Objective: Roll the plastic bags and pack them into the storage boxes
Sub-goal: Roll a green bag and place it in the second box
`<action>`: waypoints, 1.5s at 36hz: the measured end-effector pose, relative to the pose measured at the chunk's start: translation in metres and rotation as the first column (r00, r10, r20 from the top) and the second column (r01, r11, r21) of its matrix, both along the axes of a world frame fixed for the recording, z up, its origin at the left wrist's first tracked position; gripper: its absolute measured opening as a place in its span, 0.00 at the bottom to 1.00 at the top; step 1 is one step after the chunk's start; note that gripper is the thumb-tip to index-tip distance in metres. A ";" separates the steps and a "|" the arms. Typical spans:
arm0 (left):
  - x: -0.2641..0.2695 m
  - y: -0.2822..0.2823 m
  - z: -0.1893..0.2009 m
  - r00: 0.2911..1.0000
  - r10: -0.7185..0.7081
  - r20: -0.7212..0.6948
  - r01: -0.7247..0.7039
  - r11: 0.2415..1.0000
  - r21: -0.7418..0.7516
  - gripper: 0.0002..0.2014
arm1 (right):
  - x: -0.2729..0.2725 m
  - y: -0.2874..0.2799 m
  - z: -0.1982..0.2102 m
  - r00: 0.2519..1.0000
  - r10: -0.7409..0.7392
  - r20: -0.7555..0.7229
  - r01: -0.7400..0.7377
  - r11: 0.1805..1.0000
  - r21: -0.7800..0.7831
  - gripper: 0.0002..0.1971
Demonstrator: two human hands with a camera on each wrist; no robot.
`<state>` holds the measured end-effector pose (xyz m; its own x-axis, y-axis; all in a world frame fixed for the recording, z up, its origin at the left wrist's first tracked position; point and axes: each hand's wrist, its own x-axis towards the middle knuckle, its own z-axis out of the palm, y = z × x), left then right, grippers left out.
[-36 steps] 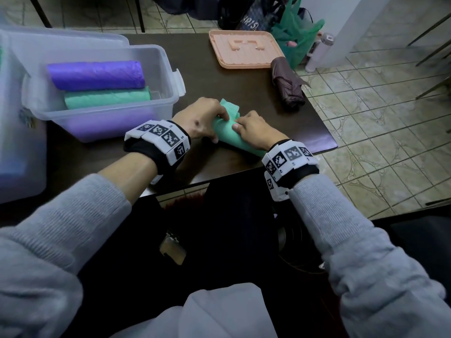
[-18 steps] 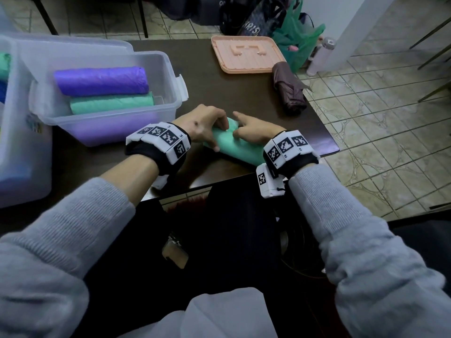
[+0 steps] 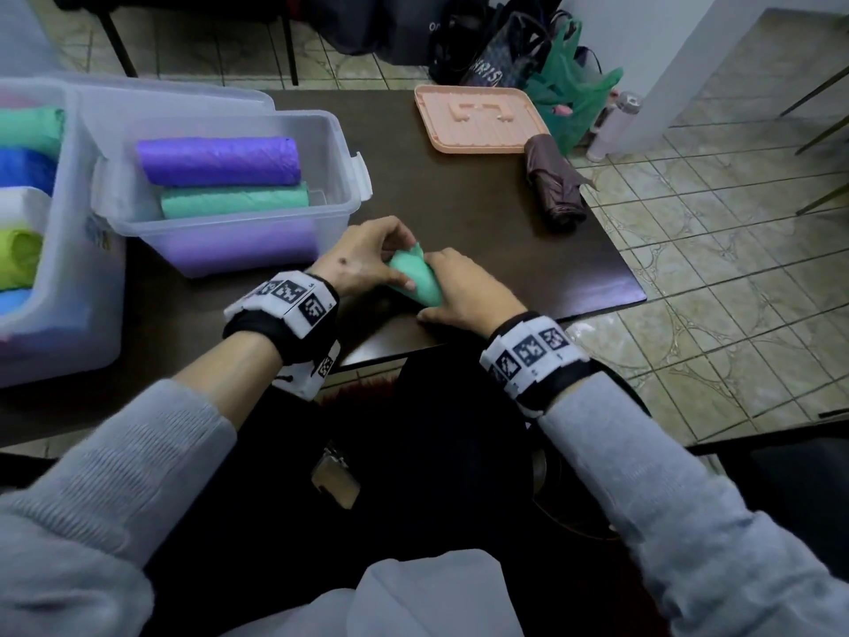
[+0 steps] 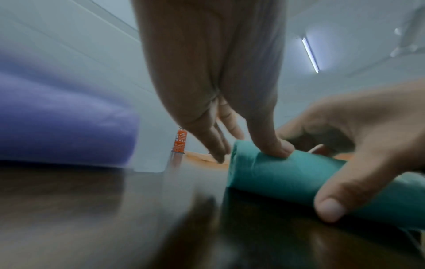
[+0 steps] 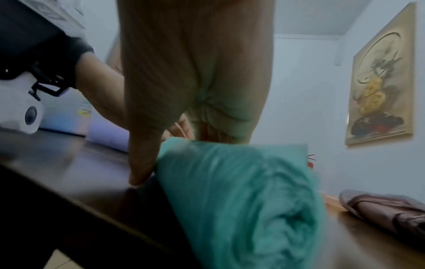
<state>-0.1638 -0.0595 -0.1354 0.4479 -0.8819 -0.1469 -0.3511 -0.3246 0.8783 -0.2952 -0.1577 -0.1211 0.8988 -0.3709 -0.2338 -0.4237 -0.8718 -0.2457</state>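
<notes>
Tabletop [image 3: 482, 232]: both hands [image 3: 367, 262] grip green roll [image 3: 416, 280].

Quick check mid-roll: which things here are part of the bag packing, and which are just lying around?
Part of the job:
- green bag roll, held on the table by left hand and right hand
- clear storage box with purple roll and green roll
- second box at the left, with more rolls

Lying about:
- peach lid
- folded brown umbrella
- bottle on the floor
</notes>
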 end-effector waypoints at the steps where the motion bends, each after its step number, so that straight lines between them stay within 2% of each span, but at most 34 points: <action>1: -0.001 0.007 -0.001 0.998 0.054 -0.038 -0.054 0.999 -0.004 0.22 | 0.001 0.006 -0.002 1.000 0.000 0.018 0.000 1.000 -0.019 0.33; 3: -0.002 0.023 -0.005 0.968 0.235 -0.083 -0.235 0.972 0.009 0.18 | 0.003 0.017 -0.007 0.999 0.013 0.044 -0.012 0.999 -0.034 0.30; 4: 0.000 0.031 -0.007 0.931 0.347 -0.115 -0.347 0.938 0.015 0.19 | 0.005 0.022 -0.008 0.998 0.021 0.051 -0.020 0.999 -0.035 0.30; 5: 0.003 0.040 -0.009 0.873 0.449 -0.192 -0.455 0.890 0.012 0.21 | 0.007 0.028 -0.009 0.998 0.029 0.056 -0.028 0.999 -0.031 0.29; 7: 0.007 0.057 -0.007 0.671 0.565 -0.480 -0.631 0.775 0.031 0.26 | 0.011 0.037 -0.008 0.997 0.045 0.069 -0.045 0.999 -0.006 0.27; 8: 0.008 0.064 -0.005 0.564 0.568 -0.599 -0.686 0.726 0.043 0.25 | 0.014 0.041 -0.008 0.996 0.054 0.068 -0.055 0.998 0.008 0.27; 10: 0.013 0.078 0.003 0.398 0.580 -0.710 -0.774 0.628 0.079 0.24 | 0.021 0.048 -0.004 0.996 0.079 0.045 -0.081 0.996 0.049 0.26; 12: 0.022 0.091 0.012 0.276 0.586 -0.762 -0.851 0.518 0.090 0.33 | 0.030 0.054 0.002 0.993 0.114 0.007 -0.114 0.988 0.102 0.26; 14: 0.035 0.101 0.016 0.201 0.553 -0.809 -0.903 0.424 0.066 0.35 | 0.038 0.060 0.011 0.984 0.178 -0.023 -0.174 0.978 0.115 0.27; 16: 0.045 0.109 0.020 0.165 0.520 -0.838 -0.934 0.356 0.037 0.32 | 0.045 0.065 0.024 0.969 0.247 -0.024 -0.242 0.963 0.118 0.27; 18: 0.050 0.113 0.023 0.164 0.512 -0.843 -0.947 0.320 0.011 0.27 | 0.051 0.068 0.040 0.956 0.293 0.004 -0.291 0.947 0.138 0.24; 21: 0.049 0.114 0.027 0.171 0.499 -0.849 -0.952 0.306 -0.012 0.19 | 0.062 0.071 0.067 0.939 0.338 0.068 -0.345 0.922 0.175 0.21; 25: 0.042 0.118 0.026 0.162 0.485 -0.859 -0.959 0.282 -0.022 0.21 | 0.080 0.076 0.102 0.932 0.319 0.171 -0.349 0.919 0.186 0.23; 28: 0.033 0.122 0.018 0.189 0.441 -0.878 -0.950 0.308 -0.050 0.22 | 0.101 0.083 0.113 0.922 0.303 0.240 -0.340 0.931 0.134 0.22; 31: 0.025 0.128 0.007 0.243 0.355 -0.903 -0.936 0.329 -0.123 0.22 | 0.124 0.090 0.110 0.921 0.315 0.229 -0.339 0.938 0.076 0.21; 35: 0.020 0.134 0.004 0.245 0.293 -0.924 -0.939 0.308 -0.151 0.23 | 0.149 0.100 0.095 0.934 0.352 0.062 -0.353 0.936 0.001 0.22; 37: 0.019 0.134 0.004 0.243 0.286 -0.927 -0.941 0.301 -0.154 0.23 | 0.157 0.105 0.086 0.935 0.355 -0.010 -0.355 0.935 0.001 0.22; 41: 0.018 0.134 0.004 0.240 0.273 -0.932 -0.940 0.305 -0.153 0.22 | 0.163 0.114 0.075 0.929 0.364 -0.074 -0.358 0.930 0.077 0.32; 43: 0.018 0.134 0.004 0.230 0.260 -0.938 -0.942 0.300 -0.148 0.22 | 0.165 0.116 0.073 0.917 0.386 -0.101 -0.377 0.921 0.096 0.27; 48: 0.019 0.134 0.003 0.251 0.254 -0.934 -0.936 0.309 -0.167 0.22 | 0.169 0.120 0.073 0.901 0.424 -0.095 -0.412 0.903 0.124 0.21; 54: 0.021 0.133 0.006 0.267 0.252 -0.930 -0.931 0.318 -0.181 0.21 | 0.171 0.125 0.065 0.913 0.408 -0.012 -0.401 0.903 0.155 0.24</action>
<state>-0.1431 0.0738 -0.1297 0.9038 -0.3017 -0.3035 0.4277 0.6116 0.6656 -0.1246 -0.0323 -0.0556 0.9522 0.0634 -0.2990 -0.0555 -0.9261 -0.3732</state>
